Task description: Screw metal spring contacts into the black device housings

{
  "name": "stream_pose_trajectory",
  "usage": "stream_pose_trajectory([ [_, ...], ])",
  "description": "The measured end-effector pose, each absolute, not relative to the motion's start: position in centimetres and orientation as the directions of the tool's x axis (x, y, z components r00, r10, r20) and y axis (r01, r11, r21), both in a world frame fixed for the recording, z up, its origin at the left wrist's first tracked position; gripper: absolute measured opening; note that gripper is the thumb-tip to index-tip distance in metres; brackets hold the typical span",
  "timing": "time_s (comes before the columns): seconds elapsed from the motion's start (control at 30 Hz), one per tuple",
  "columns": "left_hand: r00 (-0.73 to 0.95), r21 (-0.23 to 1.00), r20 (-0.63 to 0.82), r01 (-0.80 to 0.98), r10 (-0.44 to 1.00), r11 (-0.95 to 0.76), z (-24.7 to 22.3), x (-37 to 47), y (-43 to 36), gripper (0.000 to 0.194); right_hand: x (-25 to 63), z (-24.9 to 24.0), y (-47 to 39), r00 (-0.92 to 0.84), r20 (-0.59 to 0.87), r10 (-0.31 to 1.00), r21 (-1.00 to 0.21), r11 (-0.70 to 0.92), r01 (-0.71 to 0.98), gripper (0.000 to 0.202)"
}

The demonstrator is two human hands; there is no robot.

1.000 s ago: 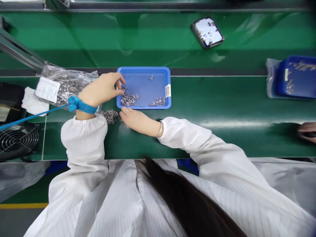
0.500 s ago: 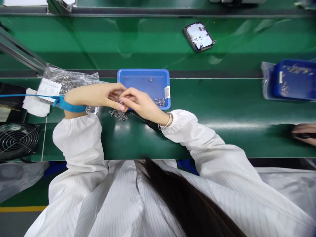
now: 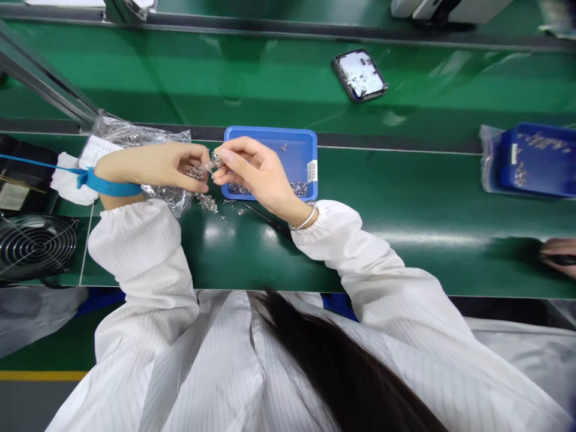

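Observation:
My left hand is curled round a cluster of small shiny metal parts; their exact kind is too small to tell. Facing it, my right hand pinches a few of the same parts at its fingertips, over the left side of a blue tray. More metal parts lie along the tray's near side. Below my left hand, a small pile rests on the green bench, with loose pieces around it. A thin pointed tool with a dark handle lies under my right wrist.
A clear plastic bag with a white label sits behind my left forearm. At far left are a black fan and a crumpled white cloth. Another blue tray and a person's hand are at right. An opened device lies farther back.
My hands, earlier touching each other, are now slightly apart, with metal parts showing in both. More parts show in the tray's near side, and the pile on the bench looks smaller.

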State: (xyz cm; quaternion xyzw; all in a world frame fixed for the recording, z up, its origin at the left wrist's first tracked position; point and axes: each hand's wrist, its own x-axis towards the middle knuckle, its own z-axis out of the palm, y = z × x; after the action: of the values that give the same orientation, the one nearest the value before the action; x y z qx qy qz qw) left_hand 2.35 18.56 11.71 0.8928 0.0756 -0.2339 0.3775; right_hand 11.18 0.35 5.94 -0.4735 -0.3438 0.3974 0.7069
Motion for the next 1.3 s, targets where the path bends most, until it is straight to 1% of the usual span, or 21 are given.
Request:
stream_pose_trajectory([
  [0.07,0.922,0.633,-0.387,0.284,0.024,-0.72,12.2,1.4,19.3,0.045,11.8,6.7,0.1,0.36,0.082,0.929,-0.977,0.147,-0.156,0.03],
  [0.1,0.931,0.623,-0.364,0.275,0.04,-0.732,12.4,1.0,19.6,0.048,12.2,7.0,-0.1,0.287,0.049,0.957,-0.994,0.073,-0.076,0.027],
  [0.17,0.924,0.6,-0.382,0.275,0.033,-0.751,12.8,0.4,19.9,0.052,13.3,7.4,-0.8,0.133,-0.067,0.989,-0.981,-0.09,0.171,0.02],
  [0.2,0.911,0.589,-0.413,0.284,0.02,-0.757,12.9,0.2,19.9,0.052,13.7,7.5,-1.3,0.081,-0.139,0.987,-0.937,-0.157,0.312,0.018],
  [0.23,0.895,0.579,-0.446,0.295,0.008,-0.76,13.0,0.2,19.8,0.049,14.0,7.5,-1.7,0.049,-0.201,0.978,-0.873,-0.202,0.443,0.015],
  [0.3,0.871,0.549,-0.491,0.309,0.0,-0.776,12.8,0.3,19.7,0.04,13.7,7.0,-2.5,0.017,-0.261,0.965,-0.737,-0.211,0.642,0.012],
  [0.4,0.833,0.425,-0.552,0.32,0.038,-0.847,11.9,0.9,19.6,0.039,11.4,5.6,-3.6,0.022,-0.224,0.974,-0.529,-0.14,0.837,0.014],
  [0.47,0.781,0.307,-0.611,0.386,0.131,-0.87,11.2,1.3,19.6,0.041,9.3,4.6,-4.1,0.078,-0.199,0.977,-0.343,-0.144,0.928,0.018],
  [0.53,0.727,0.222,-0.644,0.474,0.237,-0.852,10.4,2.0,19.3,0.033,7.5,3.7,-4.3,0.127,-0.178,0.976,-0.18,-0.159,0.971,0.022],
  [0.57,0.713,0.205,-0.648,0.5,0.266,-0.842,10.0,2.4,19.1,0.028,6.9,3.4,-4.3,0.131,-0.165,0.978,-0.13,-0.153,0.98,0.026],
  [0.63,0.71,0.205,-0.647,0.513,0.278,-0.834,9.3,3.5,18.4,0.03,6.2,2.9,-4.1,0.118,-0.145,0.983,-0.084,-0.13,0.988,0.034],
  [0.7,0.714,0.215,-0.645,0.511,0.272,-0.832,8.4,4.6,17.6,0.031,6.4,2.6,-3.7,0.096,-0.15,0.984,-0.11,-0.113,0.988,0.038],
  [0.77,0.737,0.217,-0.616,0.499,0.279,-0.839,7.6,5.5,16.8,0.03,7.1,2.7,-3.4,0.068,-0.172,0.983,-0.18,-0.1,0.979,0.036],
  [0.8,0.776,0.239,-0.569,0.473,0.272,-0.848,7.3,5.9,16.5,0.031,7.7,3.0,-3.4,0.051,-0.18,0.982,-0.214,-0.09,0.973,0.033],
  [0.87,0.86,0.326,-0.464,0.39,0.213,-0.862,6.8,6.4,16.0,0.033,9.2,3.8,-3.6,0.039,-0.181,0.983,-0.273,-0.088,0.958,0.027],
  [0.93,0.893,0.388,-0.425,0.327,0.148,-0.862,6.5,6.7,15.6,0.035,11.0,4.9,-4.0,0.101,-0.146,0.984,-0.321,-0.144,0.936,0.024],
  [0.97,0.885,0.379,-0.444,0.33,0.143,-0.865,6.4,6.8,15.4,0.035,12.0,5.3,-4.2,0.157,-0.12,0.98,-0.342,-0.189,0.92,0.024],
  [1.03,0.847,0.288,-0.498,0.366,0.188,-0.885,6.3,7.1,14.9,0.033,13.8,5.9,-4.4,0.273,-0.064,0.96,-0.37,-0.277,0.887,0.026],
  [1.1,0.818,0.197,-0.52,0.396,0.247,-0.897,6.3,7.2,14.5,0.029,15.1,5.6,-4.3,0.316,-0.025,0.949,-0.401,-0.299,0.866,0.028],
  [1.2,0.817,0.161,-0.514,0.391,0.261,-0.906,6.2,7.2,14.0,0.021,15.9,4.3,-3.3,0.258,-0.009,0.966,-0.482,-0.231,0.845,0.027],
  [1.3,0.853,0.175,-0.456,0.367,0.255,-0.914,5.8,6.9,13.8,0.015,15.4,3.0,-2.3,0.189,-0.045,0.981,-0.479,-0.188,0.857,0.026],
])
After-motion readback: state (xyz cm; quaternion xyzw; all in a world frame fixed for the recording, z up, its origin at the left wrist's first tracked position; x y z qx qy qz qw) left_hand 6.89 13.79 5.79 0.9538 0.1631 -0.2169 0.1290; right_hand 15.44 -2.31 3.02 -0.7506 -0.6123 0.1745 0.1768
